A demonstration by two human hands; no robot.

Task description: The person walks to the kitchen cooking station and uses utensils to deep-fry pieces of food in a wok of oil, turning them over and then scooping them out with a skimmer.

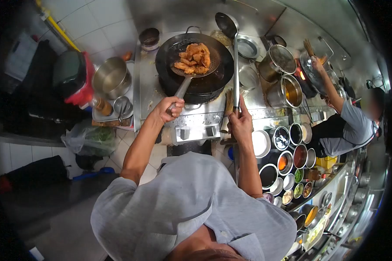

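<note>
My left hand (172,108) is wrapped round the handle of a perforated strainer (214,61). Fried, orange-brown pieces of food (195,58) are heaped in it, above a large dark wok (164,52) on the stove. My right hand (241,123) grips the long handle of a ladle (226,24), held upright with its bowl at the top, to the right of the wok. A bamboo brush (229,102) stands just left of my right hand; whether the hand touches it I cannot tell.
Metal pots (278,59) stand right of the wok, and many seasoning bowls (261,143) sit below them. A co-worker (350,117) works at another wok on the right. At left are a steel pot (112,77) and a red bin (86,87).
</note>
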